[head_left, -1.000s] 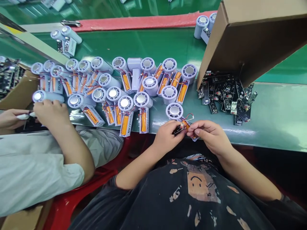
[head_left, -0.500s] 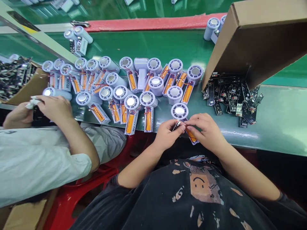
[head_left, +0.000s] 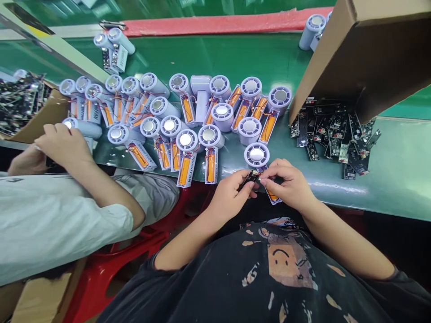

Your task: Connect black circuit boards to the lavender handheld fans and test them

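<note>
At the table's front edge, my left hand (head_left: 232, 193) grips a small black circuit board (head_left: 251, 177) between thumb and fingers. Close beside it, my right hand (head_left: 288, 183) is pinched at the board's right end; what lies between its fingertips is too small to make out, perhaps wire or a plug. Under and between both hands is a lilac fan unit, its round head (head_left: 256, 154) just beyond my fingers and its open handle with an orange battery (head_left: 273, 196) partly hidden by my right hand.
Rows of lilac fans (head_left: 185, 141) lie beyond and left. A tipped cardboard box (head_left: 323, 63) with loose circuit boards (head_left: 333, 134) stands right. At left, a co-worker's hands (head_left: 63, 146) work near another box (head_left: 47, 114) of boards.
The board in my left hand has turned so its dark face shows, and my right fingertips are at its end. The co-worker's hands have shifted, and the white item there no longer shows. The view has shifted slightly.
</note>
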The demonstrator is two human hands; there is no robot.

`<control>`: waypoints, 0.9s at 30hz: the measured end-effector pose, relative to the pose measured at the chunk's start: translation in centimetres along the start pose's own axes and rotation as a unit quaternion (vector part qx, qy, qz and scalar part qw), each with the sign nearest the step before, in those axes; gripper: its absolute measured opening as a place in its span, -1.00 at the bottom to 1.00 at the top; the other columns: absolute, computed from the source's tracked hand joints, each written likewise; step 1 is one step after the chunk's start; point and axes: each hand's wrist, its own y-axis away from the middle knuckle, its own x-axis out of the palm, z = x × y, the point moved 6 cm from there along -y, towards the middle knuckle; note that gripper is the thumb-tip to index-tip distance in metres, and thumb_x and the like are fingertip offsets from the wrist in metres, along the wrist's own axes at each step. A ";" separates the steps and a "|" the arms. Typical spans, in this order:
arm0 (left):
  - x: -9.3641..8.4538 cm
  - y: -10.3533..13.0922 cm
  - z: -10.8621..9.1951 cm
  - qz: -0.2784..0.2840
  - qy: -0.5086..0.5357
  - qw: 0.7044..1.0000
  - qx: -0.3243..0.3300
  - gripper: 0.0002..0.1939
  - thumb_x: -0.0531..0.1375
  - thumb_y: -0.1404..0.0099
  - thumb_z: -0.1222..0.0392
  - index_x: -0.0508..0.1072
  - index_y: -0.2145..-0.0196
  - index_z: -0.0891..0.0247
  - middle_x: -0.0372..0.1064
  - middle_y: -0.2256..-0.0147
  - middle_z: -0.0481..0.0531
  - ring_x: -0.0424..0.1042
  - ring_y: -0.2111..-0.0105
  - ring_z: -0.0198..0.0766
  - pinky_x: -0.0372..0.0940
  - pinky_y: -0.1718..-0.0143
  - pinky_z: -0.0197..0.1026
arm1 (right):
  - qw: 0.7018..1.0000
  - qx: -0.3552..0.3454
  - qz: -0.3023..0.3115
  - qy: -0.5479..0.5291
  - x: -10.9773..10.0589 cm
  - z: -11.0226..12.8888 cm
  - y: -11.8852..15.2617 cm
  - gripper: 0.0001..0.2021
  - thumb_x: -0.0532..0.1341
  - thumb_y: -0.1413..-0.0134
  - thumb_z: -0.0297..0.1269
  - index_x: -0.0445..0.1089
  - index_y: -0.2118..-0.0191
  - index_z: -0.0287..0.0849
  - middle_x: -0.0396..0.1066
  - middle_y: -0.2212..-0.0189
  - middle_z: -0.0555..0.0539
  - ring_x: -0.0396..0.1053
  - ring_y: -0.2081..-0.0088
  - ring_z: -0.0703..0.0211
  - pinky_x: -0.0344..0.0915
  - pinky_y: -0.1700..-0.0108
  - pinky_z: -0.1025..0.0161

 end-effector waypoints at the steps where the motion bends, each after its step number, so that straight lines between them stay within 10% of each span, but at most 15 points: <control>1: 0.0 0.1 0.2 -0.002 0.001 1.000 -0.003 -0.70 0.13 -0.36 0.22 0.42 -0.02 0.27 0.54 0.31 0.04 0.55 0.47 -0.31 0.44 0.41 -0.29 | 1.000 -0.002 -0.006 0.013 0.1 0.1 0.0 -0.88 0.25 -0.12 -0.30 0.50 0.41 -0.05 0.37 0.51 0.04 0.32 0.38 0.19 0.20 0.23 0.16; 11: -0.3 0.5 -1.9 -0.063 -0.209 0.960 0.174 -0.63 0.12 -0.34 0.38 0.45 -0.07 0.20 0.51 0.03 0.09 0.54 0.07 -0.16 0.43 -0.04 -0.05 | 0.956 -0.082 -0.108 0.260 0.0 2.0 0.9 -0.78 0.23 -0.17 -0.32 0.43 0.51 -0.07 0.41 0.52 0.01 0.28 0.33 0.13 0.06 0.22 0.10; 27: 0.1 0.1 -1.5 -0.034 -0.162 0.974 0.155 -0.64 0.12 -0.31 0.40 0.46 -0.02 0.17 0.47 0.00 0.09 0.48 0.00 -0.14 0.46 0.07 -0.08 | 0.958 -0.083 -0.061 0.268 0.0 1.6 0.8 -0.78 0.22 -0.23 -0.29 0.47 0.46 -0.05 0.44 0.50 0.01 0.28 0.31 0.12 0.04 0.22 0.10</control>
